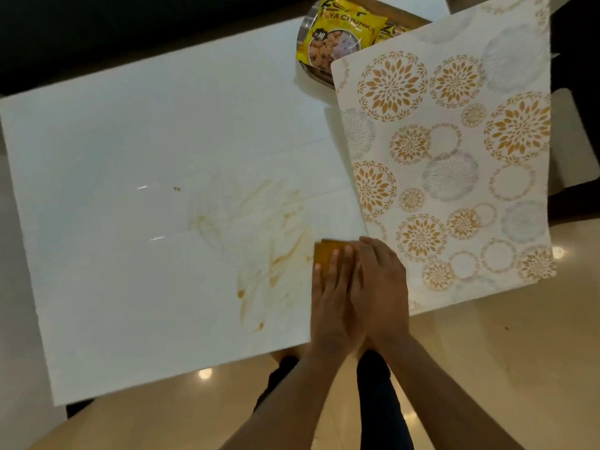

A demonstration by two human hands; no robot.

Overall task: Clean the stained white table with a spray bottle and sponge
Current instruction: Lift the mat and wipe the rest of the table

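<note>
The white table [130,151] carries brown-yellow smeared stains [269,241] across its near middle part. A yellow sponge [328,251] lies flat on the table at the right end of the stains. My left hand [334,297] presses on the sponge with its fingers laid flat. My right hand [380,287] lies beside the left and partly over it, fingertips at the sponge's right edge. Most of the sponge is hidden under the fingers. No spray bottle is in view.
A patterned cloth with gold and grey circles [454,157] covers the table's right part, folded back. A metal bowl [308,69] with yellow snack packets [337,34] stands at the far edge. Tan floor [487,368] lies below the near table edge.
</note>
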